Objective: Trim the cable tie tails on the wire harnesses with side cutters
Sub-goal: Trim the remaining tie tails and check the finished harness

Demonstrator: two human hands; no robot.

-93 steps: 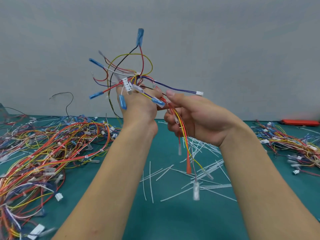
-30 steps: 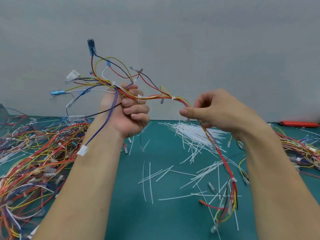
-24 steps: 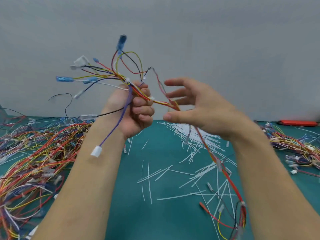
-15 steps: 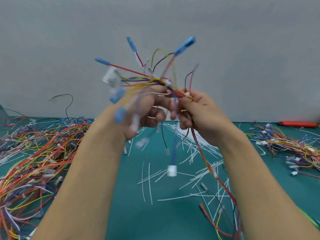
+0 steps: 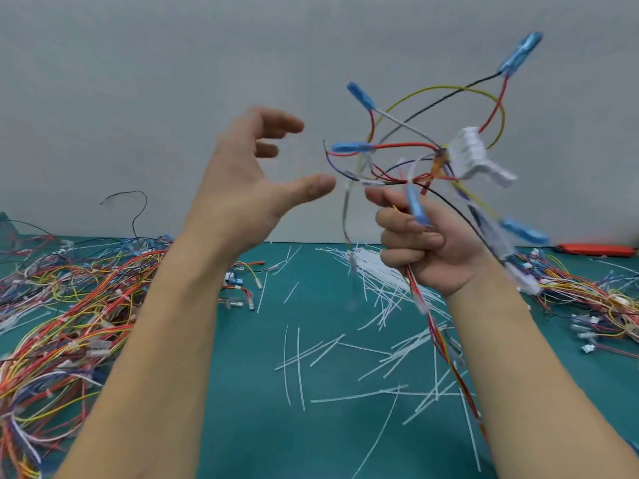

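Head view: right hand (image 5: 432, 240) grip clenched around wire harness (image 5: 428, 160), left hand (image 5: 249, 181) released.

Right hand (image 5: 432, 243) raised over green mat (image 5: 249, 426), fingers curled round a wire harness (image 5: 408, 167); blue terminals and a white connector (image 5: 473, 157) fan out above the fist, red/yellow wires trail down past the wrist. Motion-blurred in parts.

Left hand (image 5: 249, 188) raised alongside, fingers spread and relaxed, thumb tip near the harness wires but apart, holding nothing.

On mat btwn forearms: scattered cut tie tails (image 5: 345, 347), white, thickest just behind right hand.

Far left: big heap of harnesses (image 5: 62, 323), red/yellow/blue wires. Far right: smaller harness pile (image 5: 594, 299). Red-handled tool (image 5: 598, 249) at far right edge by grey wall (image 5: 138, 81); type not clear.
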